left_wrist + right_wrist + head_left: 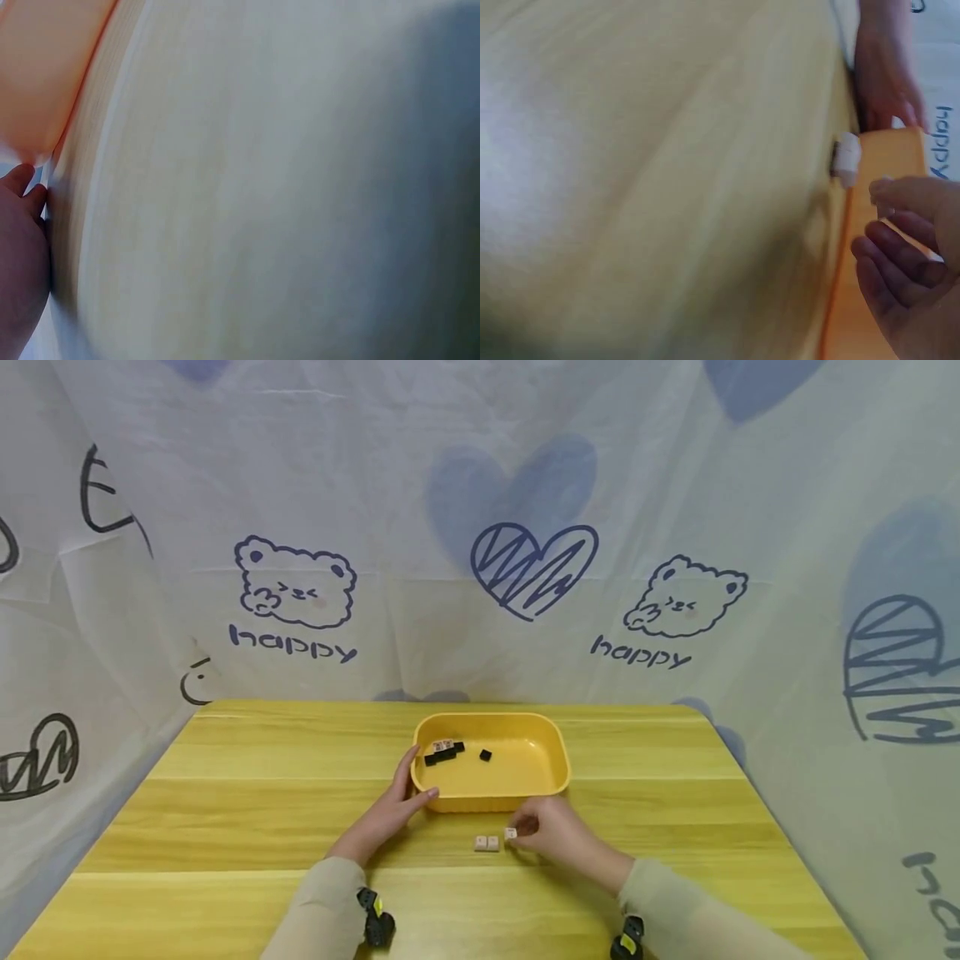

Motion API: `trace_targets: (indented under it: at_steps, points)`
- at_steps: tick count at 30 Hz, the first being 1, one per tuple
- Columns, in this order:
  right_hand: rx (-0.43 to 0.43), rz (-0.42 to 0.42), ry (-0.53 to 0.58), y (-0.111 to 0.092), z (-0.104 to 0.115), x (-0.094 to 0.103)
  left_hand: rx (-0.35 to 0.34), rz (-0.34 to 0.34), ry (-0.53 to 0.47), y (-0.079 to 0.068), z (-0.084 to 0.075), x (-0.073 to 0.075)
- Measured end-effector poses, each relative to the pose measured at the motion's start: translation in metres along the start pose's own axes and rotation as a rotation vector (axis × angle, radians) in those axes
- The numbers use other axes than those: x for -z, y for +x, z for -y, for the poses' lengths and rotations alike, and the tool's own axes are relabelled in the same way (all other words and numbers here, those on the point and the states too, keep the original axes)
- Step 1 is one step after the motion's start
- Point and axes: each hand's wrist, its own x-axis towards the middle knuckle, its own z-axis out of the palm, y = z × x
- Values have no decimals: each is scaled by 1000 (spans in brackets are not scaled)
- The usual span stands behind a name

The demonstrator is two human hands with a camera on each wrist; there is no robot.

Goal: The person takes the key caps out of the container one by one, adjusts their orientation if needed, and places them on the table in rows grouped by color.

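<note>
In the head view, my left hand (386,814) holds the front left corner of a yellow plastic bin (491,804), thumb at the front rim and fingers along the left side. My right hand (562,835) pinches a small white keycap (511,833) with a dark mark between thumb and forefinger, in front of the bin. Just left of it, two white keycaps (487,843) sit side by side on the table. The right wrist view shows the pinching hand (919,255) with its other fingers loosely curled, and the white pair (847,159) near the bin's wall.
Inside the bin at its left lie several black keycaps (441,757) and white ones (443,745). One black keycap (486,756) lies apart near the middle. The wood-grain table (262,818) ends against a white curtain (412,635) printed with hearts and bears.
</note>
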Motion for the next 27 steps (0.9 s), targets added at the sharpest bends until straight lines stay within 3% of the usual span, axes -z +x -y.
trace_targets:
  at_steps: [6, 27]
  points:
    - [0, -9, -70, -1, -3, -10, 9, 2, -11, 0, 2, -1]
    - [11, 2, -40, 3, -6, -20, -6, -3, -3, 2, 3, 1]
